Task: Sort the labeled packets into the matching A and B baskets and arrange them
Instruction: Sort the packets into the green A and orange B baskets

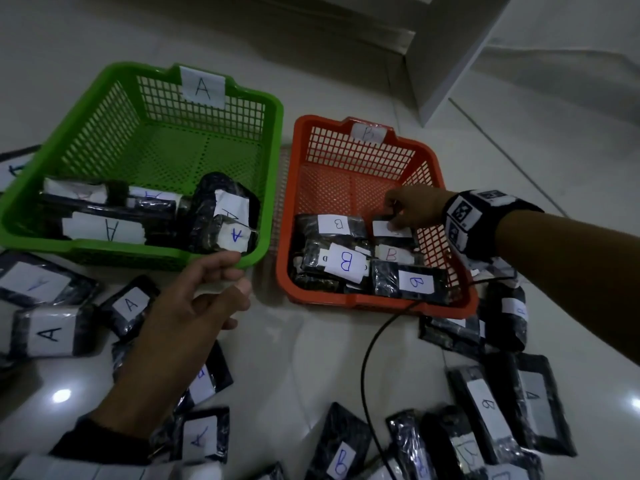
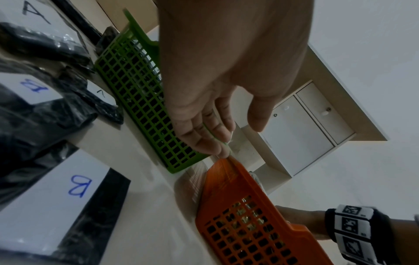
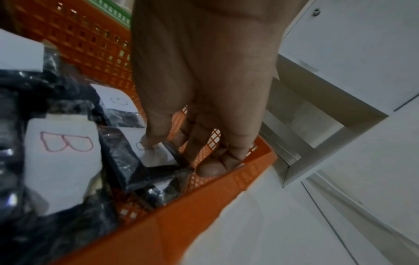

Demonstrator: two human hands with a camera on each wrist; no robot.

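The green basket labeled A holds several black packets with A labels. To its right, the orange basket labeled B holds several B packets. My right hand reaches into the orange basket's far right part and pinches a black packet with a white label. In the right wrist view the thumb presses on that packet's label and the fingers curl behind it. My left hand hovers empty by the green basket's near right corner, fingers relaxed.
Loose packets lie on the floor around the baskets: A packets at the left, mixed A and B packets at the right and front. A black cable runs from the orange basket toward me. A white cabinet stands behind.
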